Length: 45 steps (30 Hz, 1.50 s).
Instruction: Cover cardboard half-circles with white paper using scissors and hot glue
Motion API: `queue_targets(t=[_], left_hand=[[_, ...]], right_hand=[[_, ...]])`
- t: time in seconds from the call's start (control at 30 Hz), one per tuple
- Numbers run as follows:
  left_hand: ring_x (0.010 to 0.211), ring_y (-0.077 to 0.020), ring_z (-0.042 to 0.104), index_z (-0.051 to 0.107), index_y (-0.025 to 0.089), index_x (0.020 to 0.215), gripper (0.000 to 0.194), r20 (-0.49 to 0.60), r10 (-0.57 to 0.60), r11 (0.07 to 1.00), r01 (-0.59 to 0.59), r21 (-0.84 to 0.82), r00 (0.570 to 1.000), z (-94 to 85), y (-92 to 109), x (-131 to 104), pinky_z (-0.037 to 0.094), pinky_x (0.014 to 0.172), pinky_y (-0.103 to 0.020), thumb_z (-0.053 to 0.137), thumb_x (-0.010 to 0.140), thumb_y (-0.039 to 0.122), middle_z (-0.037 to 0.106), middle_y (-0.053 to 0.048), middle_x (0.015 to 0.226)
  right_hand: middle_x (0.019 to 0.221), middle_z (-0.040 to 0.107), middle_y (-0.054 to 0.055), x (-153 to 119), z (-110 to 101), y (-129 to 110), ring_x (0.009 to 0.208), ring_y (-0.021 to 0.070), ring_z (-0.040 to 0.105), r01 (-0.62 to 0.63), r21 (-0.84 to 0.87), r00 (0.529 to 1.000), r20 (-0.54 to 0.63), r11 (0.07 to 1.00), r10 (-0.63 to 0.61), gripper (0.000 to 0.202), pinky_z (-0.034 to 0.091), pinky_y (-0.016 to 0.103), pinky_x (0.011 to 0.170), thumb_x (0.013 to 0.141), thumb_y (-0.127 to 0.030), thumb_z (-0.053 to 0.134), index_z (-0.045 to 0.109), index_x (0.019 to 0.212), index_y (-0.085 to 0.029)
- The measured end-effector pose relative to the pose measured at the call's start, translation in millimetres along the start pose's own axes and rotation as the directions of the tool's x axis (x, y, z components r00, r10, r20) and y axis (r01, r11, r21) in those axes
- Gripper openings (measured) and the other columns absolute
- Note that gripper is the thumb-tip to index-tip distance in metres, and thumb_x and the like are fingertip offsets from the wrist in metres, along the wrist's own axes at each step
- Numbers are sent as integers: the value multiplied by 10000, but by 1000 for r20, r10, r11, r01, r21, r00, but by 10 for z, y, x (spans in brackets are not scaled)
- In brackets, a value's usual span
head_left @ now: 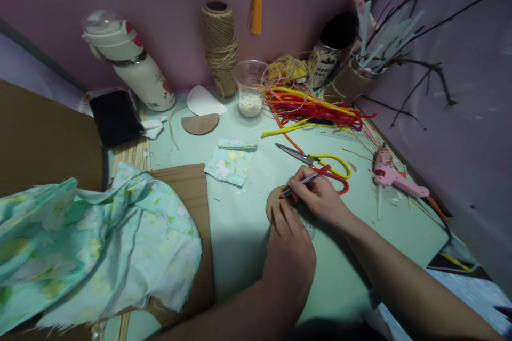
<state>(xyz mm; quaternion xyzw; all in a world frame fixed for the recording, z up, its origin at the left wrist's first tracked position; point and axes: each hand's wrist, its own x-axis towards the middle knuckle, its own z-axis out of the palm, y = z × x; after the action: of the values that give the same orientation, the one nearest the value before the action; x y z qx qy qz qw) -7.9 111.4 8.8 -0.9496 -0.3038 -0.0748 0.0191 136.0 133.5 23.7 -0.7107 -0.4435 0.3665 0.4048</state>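
Note:
My right hand (320,197) grips a red pen (306,180) with its tip on a round brown cardboard piece (274,201) lying on the green table. My left hand (288,248) presses flat on that cardboard and on a clear round object partly hidden under it. Just beyond the pen lie scissors (316,160) with yellow and red handles.
A folded floral fabric square (231,162) lies left of the hands, a large floral cloth (96,245) over cardboard at the near left. A pink glue gun (394,176) lies at right. Pipe cleaners (312,109), a plastic cup (250,88), a twine spool (220,48), a thermos (136,66) and a phone (115,116) stand behind.

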Motion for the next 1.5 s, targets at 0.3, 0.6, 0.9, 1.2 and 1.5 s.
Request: queue_targets(t=[0.3, 0.6, 0.9, 1.2, 1.5], left_hand=[[1139, -348, 628, 602, -18, 1247, 422, 16, -14, 999, 15, -44, 1000, 16, 15, -26, 609, 784, -361, 501, 843, 51, 601, -292, 1268], [1151, -363, 617, 600, -50, 1235, 417, 13, 6, 999, -6, -49, 1000, 17, 12, -16, 599, 826, -382, 500, 843, 51, 591, -312, 1267], [1093, -328, 657, 639, -22, 1188, 405, -44, 31, 999, -29, 42, 999, -40, -22, 13, 621, 709, -313, 455, 828, 15, 641, -260, 1224], [1145, -307, 628, 601, 23, 1256, 433, 58, 33, 998, -35, 44, 998, -1, -34, -6, 615, 734, -307, 459, 847, 22, 606, -258, 1284], [1204, -348, 576, 569, 13, 1296, 475, 177, 37, 999, -32, -31, 984, -52, -26, 10, 609, 787, -362, 492, 827, 19, 553, -290, 1331]], right_hand=[[588, 583, -21, -6, 4, 24, 553, 138, 549, -1, 6, 1000, 10, 1000, 1, 238, 446, 273, 559, 897, -376, 530, 479, 726, -219], [586, 581, -25, 11, -3, 9, 554, 137, 548, 1, -25, 999, 33, 1000, 0, 232, 441, 272, 561, 897, -359, 525, 476, 718, -222], [595, 589, -23, 10, -54, 19, 564, 138, 552, -3, -29, 1000, 24, 1000, 4, 217, 433, 265, 553, 887, -347, 530, 490, 715, -221], [614, 597, -16, -83, -174, 105, 597, 151, 576, -7, -18, 999, -45, 1000, 7, 226, 427, 275, 580, 899, -337, 533, 494, 709, -222], [631, 567, -13, -211, -257, 151, 601, 144, 512, 31, -159, 988, -145, 987, -55, 234, 404, 279, 593, 884, -302, 525, 503, 667, -217]])
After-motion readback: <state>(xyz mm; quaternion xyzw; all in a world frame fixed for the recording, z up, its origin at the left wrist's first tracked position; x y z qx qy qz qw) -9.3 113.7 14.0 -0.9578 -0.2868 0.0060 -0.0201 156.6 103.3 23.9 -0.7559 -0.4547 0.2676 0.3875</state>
